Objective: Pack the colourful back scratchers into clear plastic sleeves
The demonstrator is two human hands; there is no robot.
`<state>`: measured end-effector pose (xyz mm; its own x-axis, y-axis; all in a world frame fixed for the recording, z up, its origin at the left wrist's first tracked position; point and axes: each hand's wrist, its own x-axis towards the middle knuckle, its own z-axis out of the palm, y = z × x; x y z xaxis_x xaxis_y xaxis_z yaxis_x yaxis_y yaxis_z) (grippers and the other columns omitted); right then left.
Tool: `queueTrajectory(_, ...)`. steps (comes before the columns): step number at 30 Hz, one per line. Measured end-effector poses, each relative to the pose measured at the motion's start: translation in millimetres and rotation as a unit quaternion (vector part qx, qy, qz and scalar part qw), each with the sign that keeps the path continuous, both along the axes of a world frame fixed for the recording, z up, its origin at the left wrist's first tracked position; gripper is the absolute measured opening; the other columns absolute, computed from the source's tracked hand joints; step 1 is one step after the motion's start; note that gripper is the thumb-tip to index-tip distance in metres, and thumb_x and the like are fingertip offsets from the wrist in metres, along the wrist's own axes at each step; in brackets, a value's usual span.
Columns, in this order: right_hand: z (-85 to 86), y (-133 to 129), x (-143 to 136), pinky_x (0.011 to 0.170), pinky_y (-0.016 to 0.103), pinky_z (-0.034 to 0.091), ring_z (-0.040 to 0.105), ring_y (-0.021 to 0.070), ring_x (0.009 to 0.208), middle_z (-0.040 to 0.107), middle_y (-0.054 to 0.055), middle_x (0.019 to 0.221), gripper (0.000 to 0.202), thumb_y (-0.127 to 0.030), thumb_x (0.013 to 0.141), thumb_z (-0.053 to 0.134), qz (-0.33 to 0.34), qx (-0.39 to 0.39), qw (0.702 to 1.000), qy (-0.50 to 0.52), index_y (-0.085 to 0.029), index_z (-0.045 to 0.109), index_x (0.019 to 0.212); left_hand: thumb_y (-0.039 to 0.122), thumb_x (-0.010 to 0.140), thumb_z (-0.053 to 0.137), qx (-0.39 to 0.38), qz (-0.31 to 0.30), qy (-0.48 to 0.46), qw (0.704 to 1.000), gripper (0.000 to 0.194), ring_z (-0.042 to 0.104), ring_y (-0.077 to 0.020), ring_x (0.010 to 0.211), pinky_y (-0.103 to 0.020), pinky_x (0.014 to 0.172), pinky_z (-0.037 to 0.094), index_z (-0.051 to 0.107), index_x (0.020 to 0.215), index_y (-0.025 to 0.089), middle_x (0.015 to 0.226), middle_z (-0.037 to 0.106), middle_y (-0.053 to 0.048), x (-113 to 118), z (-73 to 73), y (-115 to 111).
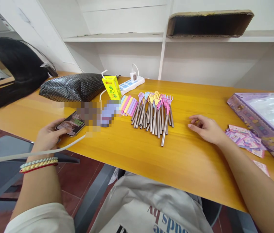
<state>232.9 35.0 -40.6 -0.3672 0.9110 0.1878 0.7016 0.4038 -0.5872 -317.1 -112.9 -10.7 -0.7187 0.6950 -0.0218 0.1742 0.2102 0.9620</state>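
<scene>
My left hand (51,133) is wrapped round a phone (72,124) at the table's left front edge, its thumb on the lit screen. My right hand (206,128) rests on the tabletop with fingers loosely curled and a gap between thumb and fingers; nothing is in it. Between the hands lies a pile of metal rods (151,118) with pastel hand-shaped ends. Left of the pile are pastel sticks (129,105). Small printed cards (245,140) lie scattered to the right of my right hand.
A yellow drink carton (112,88) stands before a white power strip (132,84). A black bubble-wrap package (74,86) lies at the back left, beside a person's dark hair (17,64). A purple box (265,129) sits far right. A white cable (66,147) crosses near my left wrist.
</scene>
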Motion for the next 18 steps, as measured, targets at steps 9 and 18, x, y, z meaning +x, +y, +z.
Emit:
queueTrajectory(9, -0.1, 0, 0, 0.059, 0.031, 0.045, 0.051, 0.0126, 0.059, 0.062, 0.006, 0.089, 0.037, -0.043, 0.077, 0.056, 0.001, 0.006, 1.0, 0.0, -0.018, 0.057, 0.104, 0.012, 0.044, 0.081, -0.012, -0.047, 0.053, 0.997, 0.088, 0.058, -0.0106, 0.067, -0.021, 0.063, 0.05, 0.051, 0.126, 0.02, 0.081, 0.065, 0.001, -19, -9.8, -5)
queueTrajectory(18, 0.0, -1, 0, 0.059, 0.032, 0.046, 0.052, 0.0137, 0.059, 0.063, 0.007, 0.088, 0.037, -0.044, 0.077, 0.056, 0.003, 0.01, 1.0, 0.003, -0.018, 0.057, 0.102, 0.015, 0.046, 0.081, -0.021, -0.035, 0.044, 0.998, 0.087, 0.057, -0.0101, 0.064, -0.021, 0.064, 0.049, 0.05, 0.127, 0.022, 0.074, 0.065, 0.003, -10, -5.4, -5)
